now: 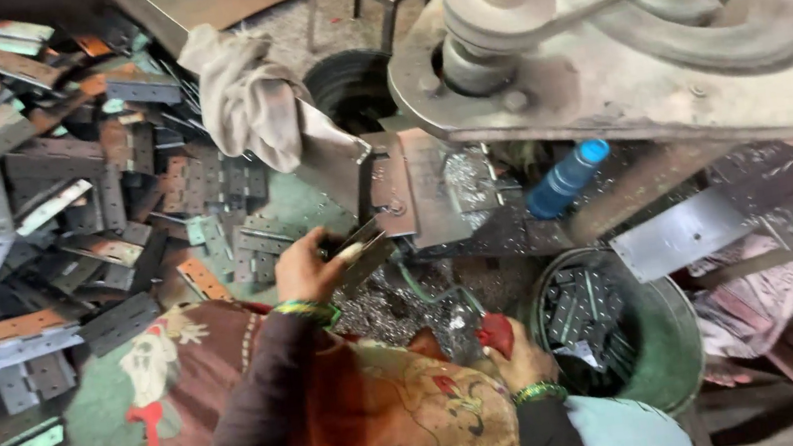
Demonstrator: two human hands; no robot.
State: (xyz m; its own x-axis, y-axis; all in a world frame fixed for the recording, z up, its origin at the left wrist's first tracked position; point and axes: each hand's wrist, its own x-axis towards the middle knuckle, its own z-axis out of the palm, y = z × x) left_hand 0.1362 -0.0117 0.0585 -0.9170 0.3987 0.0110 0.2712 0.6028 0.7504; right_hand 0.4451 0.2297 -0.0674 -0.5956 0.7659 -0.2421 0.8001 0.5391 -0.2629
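Head view, looking down at two hands at work. Left hand [306, 267] closed round a folded metal hinge [360, 255], held just short of the machine's work plate [417, 185]. Right hand [519, 359], lower and nearer the body, curled about a small red object [496, 332]; grip tight, though what it is cannot be told. Beside that right hand, a green bucket [668, 341] already part-filled with dark hinges, so seemingly some of the batch done. Out past the left hand, a large heap of loose hinges [60, 194] spread over the floor, so apparently much left to do. Between the two hands, metal shavings [381, 305] on the floor. Beyond the held hinge, a blue bottle [565, 179] lying tilted under the machine, its label unreadable. Above it, a grey pulley [496, 9] and belt. Further off, a crumpled cloth [245, 95].
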